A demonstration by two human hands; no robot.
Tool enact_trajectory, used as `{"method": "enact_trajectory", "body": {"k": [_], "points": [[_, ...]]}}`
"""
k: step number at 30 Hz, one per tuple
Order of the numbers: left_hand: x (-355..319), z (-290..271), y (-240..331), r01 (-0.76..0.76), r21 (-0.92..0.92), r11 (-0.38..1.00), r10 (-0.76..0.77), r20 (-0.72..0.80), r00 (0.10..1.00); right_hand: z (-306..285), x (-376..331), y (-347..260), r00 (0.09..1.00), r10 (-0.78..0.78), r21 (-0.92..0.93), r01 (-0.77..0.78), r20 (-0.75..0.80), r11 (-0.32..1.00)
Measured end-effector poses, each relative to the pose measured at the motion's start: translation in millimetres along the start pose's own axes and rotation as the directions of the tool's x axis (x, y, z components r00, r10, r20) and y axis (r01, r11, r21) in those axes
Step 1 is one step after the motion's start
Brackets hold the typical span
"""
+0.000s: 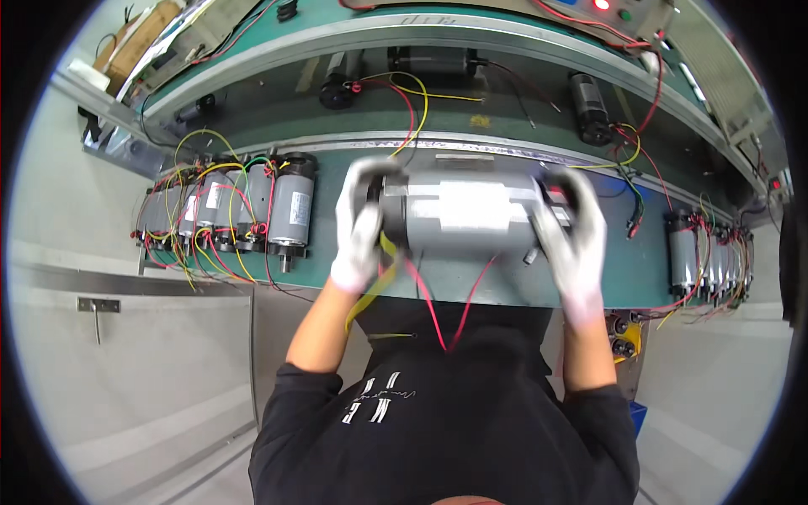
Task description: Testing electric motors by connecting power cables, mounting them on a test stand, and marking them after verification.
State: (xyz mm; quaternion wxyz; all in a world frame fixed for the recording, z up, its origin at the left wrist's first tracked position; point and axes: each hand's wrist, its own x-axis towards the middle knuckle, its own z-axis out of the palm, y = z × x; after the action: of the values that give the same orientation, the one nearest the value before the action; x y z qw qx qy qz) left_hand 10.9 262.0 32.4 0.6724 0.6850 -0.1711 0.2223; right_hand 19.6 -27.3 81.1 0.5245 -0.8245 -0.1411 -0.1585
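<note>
Between my two gloved hands I hold a large grey cylindrical electric motor sideways above the green bench, with a white label facing up. My left hand, in a white glove, is closed round its black left end. The right end sits in the fingers of my right hand, also gloved in white. A yellow lead and a red lead hang from the motor toward my lap. Both hands are somewhat smeared by motion.
Several motors with tangled leads stand in a row on the left; another row is at the right end. On the shelf behind lie more motors, one at the centre, one at the right. A control box with a lit red lamp sits above.
</note>
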Motion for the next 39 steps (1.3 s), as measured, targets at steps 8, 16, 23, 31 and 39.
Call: {"method": "enact_trajectory", "body": {"k": [8,16,23,31,39], "points": [[28,-19,-95,0.322,0.061,0.945,-0.321,-0.026,0.947,52,10,101,0.973,-0.028,-0.26,-0.033,-0.228,0.965],[63,38,3,-0.419,0.178,0.89,-0.033,0.943,0.33,29,-43,31,0.522,0.021,0.224,-0.401,0.853,0.888],[-31,171,33,-0.317,-0.164,0.934,0.225,0.961,0.164,-176,31,131,0.862,0.252,-0.39,-0.07,0.44,0.918],[-42,246,33,0.022,-0.067,0.998,0.049,0.89,0.453,-215,19,231,0.799,-0.201,-0.714,0.599,0.567,0.364],[0,203,-20,0.777,-0.076,0.625,-0.627,0.544,0.557,-167,2,69,0.92,0.103,-0.022,-0.102,0.378,0.995]]}}
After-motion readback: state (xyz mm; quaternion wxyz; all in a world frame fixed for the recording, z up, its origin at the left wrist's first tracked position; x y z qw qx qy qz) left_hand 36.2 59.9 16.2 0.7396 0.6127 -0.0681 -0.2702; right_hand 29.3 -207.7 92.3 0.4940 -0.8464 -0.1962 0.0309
